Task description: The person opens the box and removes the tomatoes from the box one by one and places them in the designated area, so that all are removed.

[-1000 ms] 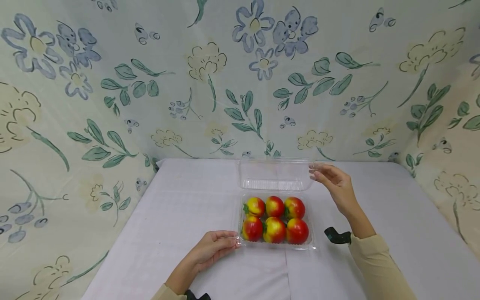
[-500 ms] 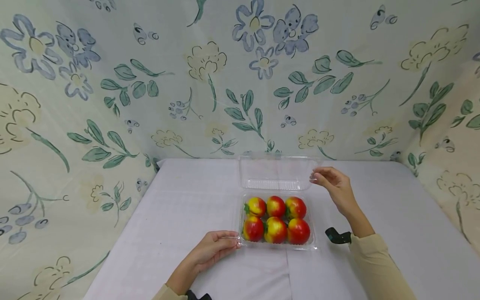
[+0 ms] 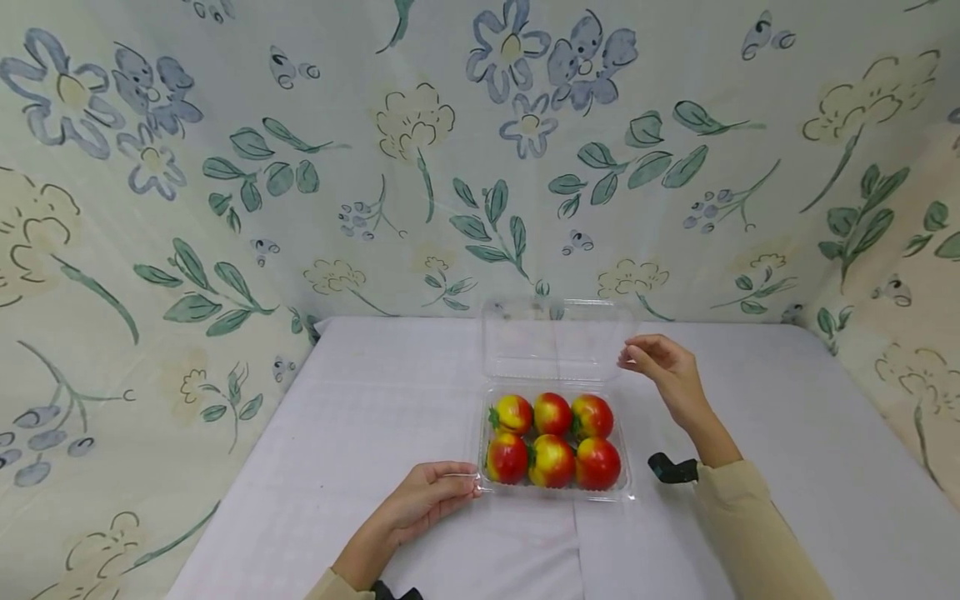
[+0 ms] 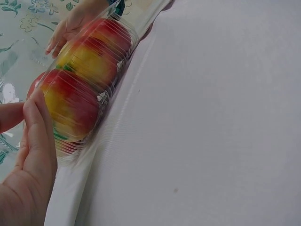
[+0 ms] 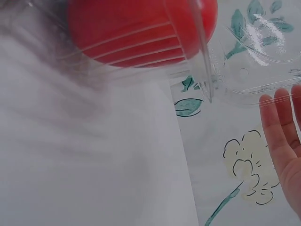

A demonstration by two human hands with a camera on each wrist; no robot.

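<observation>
Glossy red blending into yellow on six round fruits [image 3: 553, 458], with green at the leafy tips [image 3: 492, 417]. Clear, colourless plastic on the rectangular box [image 3: 555, 494], patterned with thin parallel ridges. White on the cloth-covered table [image 3: 390, 383]. Off-white on the hanging fabric backdrop [image 3: 300, 217], printed with blue flowers [image 3: 511, 48], yellow blossoms [image 3: 416, 123] and green leaves [image 3: 496, 200]. Plain beige on the long fabric sleeves [image 3: 750, 517]; black on the wrist devices [image 3: 675, 470].

**Six Fruits [image 3: 553, 460] Fill Open Clear Container [image 3: 555, 494]**

A person's left hand [image 3: 431, 498] holds the container's near left corner on a white-covered surface [image 3: 360, 400]. Behind the container's two rows of red-and-yellow fruits rises its hinged lid [image 3: 557, 340], the right hand [image 3: 670, 371] at the lid's right edge. Floral fabric [image 3: 420, 200] hangs beyond the container.
</observation>
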